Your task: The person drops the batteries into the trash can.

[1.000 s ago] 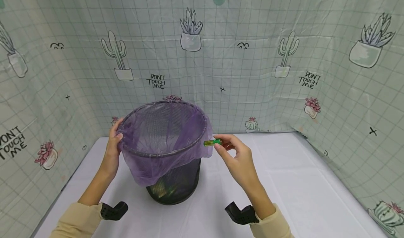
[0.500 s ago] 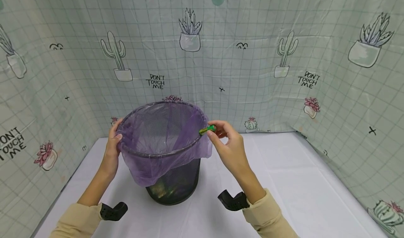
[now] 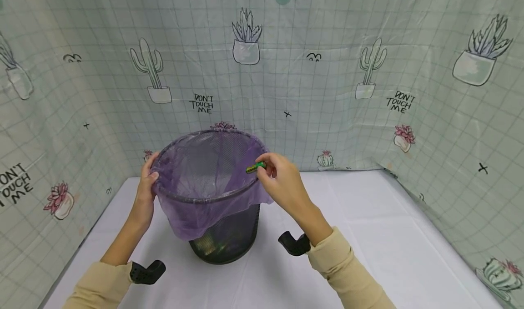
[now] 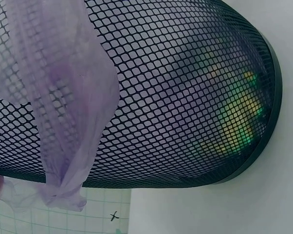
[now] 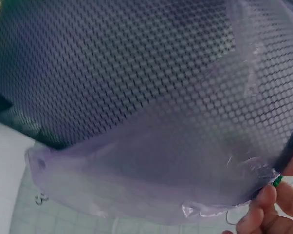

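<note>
A black mesh wastebasket (image 3: 237, 231) stands tilted on the table, lined with a thin purple bin bag (image 3: 190, 220) folded over its rim. My left hand (image 3: 144, 193) grips the rim at the left, thumb on the near side. Between thumb and fingers, my right hand (image 3: 282, 181) pinches a green battery (image 3: 254, 167) over the basket's right rim, its front end above the opening. The right wrist view shows only a green bit of that battery (image 5: 277, 181) between the fingertips. Blurred green and yellow items (image 4: 241, 119) lie at the basket's bottom, seen through the mesh.
A white cloth (image 3: 368, 236) covers the table. Behind and on both sides hangs a grid-patterned curtain (image 3: 262, 90) printed with cacti. Each wrist carries a black camera mount, such as the right mount (image 3: 294, 244).
My right hand has carried the battery up and to the left, from beside the bag to over the basket's right rim. The left hand and basket stay nearly still.
</note>
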A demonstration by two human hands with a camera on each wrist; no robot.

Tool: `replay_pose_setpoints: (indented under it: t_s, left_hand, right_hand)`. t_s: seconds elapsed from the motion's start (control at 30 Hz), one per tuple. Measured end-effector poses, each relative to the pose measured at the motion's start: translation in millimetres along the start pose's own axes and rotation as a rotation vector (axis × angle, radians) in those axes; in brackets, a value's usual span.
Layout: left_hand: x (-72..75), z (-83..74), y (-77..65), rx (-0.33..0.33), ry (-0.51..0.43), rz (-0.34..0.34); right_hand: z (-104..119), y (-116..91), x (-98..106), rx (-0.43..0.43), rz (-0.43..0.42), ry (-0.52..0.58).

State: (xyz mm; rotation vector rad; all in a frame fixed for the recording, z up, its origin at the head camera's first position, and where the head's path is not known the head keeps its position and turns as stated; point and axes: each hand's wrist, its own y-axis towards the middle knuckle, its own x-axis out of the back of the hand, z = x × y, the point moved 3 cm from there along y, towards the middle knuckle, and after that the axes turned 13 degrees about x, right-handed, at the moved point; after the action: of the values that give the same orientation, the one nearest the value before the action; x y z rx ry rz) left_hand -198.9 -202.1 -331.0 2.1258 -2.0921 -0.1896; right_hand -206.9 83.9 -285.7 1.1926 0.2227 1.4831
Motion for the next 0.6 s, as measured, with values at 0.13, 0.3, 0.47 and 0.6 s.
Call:
replay_pose_setpoints:
  t_s: [0.13, 0.3, 0.47, 0.6]
  left_hand:
    - [0.2, 0.0, 0.4, -0.003, -0.003, -0.005]
    - [-0.8, 1.7, 0.8, -0.003, -0.001, -0.008]
    - [-0.1, 2.1, 0.5, -0.005, 0.004, -0.007]
    - [0.5, 1.1, -0.1, 0.000, 0.017, -0.014]
  right_hand:
    - [-2.0, 10.0, -0.8, -0.079, 0.104, -0.096]
    - [-4.2, 11.1, -1.0, -0.194, 0.162, -0.111]
    - [-2.1, 9.7, -1.7, -0.193, 0.143, -0.116]
    - [-1.3, 7.6, -2.6, -0.185, 0.120, -0.101]
